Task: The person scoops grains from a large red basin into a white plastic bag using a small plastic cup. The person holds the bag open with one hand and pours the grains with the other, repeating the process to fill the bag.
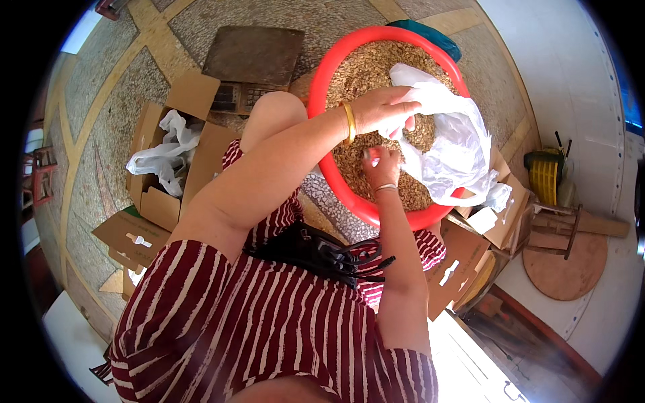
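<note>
A large red plastic basin (340, 187) stands before me, filled with small brown dried pieces (358, 70) whose exact kind is unclear. My left hand (385, 112), with a gold bangle at the wrist, grips the edge of a translucent white plastic bag (456, 156). The bag droops over the basin's right side, and some brown pieces show at its mouth. Below it, my right hand (384, 166) is down among the pieces, fingers curled. Something reddish and bright shows between thumb and fingers, too glaring to identify.
An open cardboard box (160, 204) with white plastic bags (169, 151) stands at left. More cardboard boxes (456, 267) are at right, near a wooden stool (554, 226) and a round wooden board (567, 272). Beyond my knee is a dark flat-topped piece (254, 54); a teal bag (428, 38) lies behind the basin.
</note>
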Motion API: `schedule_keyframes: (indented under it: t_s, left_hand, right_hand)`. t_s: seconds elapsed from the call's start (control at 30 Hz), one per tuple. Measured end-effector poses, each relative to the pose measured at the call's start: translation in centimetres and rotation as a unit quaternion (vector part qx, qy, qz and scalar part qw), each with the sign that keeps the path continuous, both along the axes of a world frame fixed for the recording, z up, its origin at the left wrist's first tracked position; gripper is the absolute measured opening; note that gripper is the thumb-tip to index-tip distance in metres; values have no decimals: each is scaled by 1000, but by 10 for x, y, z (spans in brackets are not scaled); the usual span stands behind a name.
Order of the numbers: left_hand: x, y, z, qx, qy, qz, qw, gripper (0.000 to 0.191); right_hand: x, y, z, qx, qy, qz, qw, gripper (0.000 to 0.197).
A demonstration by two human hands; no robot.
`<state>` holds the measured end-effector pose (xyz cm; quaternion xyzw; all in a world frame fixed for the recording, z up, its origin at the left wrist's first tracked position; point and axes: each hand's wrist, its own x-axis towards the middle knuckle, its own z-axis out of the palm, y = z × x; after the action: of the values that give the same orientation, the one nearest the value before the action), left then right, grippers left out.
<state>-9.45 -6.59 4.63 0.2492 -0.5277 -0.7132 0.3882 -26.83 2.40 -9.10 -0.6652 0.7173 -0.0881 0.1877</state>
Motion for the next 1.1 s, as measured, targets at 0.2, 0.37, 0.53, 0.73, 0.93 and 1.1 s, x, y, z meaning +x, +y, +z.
schedule_keyframes:
  t_s: [0.2,0.37,0.53,0.73,0.93,1.1]
  left_hand:
    - [2,0,1,-3,0,-6,1000,30]
    - [1,-1,-6,-5,-5,8,1000,31]
    - [-2,1,-5,-4,-9,3,1000,30]
    - [-1,1,-5,-13,21,-4,1000,35]
    - [-3,-1,-5,-29,13,-19,999,45]
    - [-1,-1,-3,-21,44,-4,999,36]
  right_hand:
    - [-16,1,-15,83,-240,-76,964,47]
    - [-36,19,21,167,-546,-238,786,40]
    - [-58,33,72,171,-658,-216,701,37]
    - [-80,12,112,42,-611,-241,753,36]
    - [-108,-44,89,-171,-122,-168,963,54]
    - [-89,-69,100,-280,118,-6,953,54]
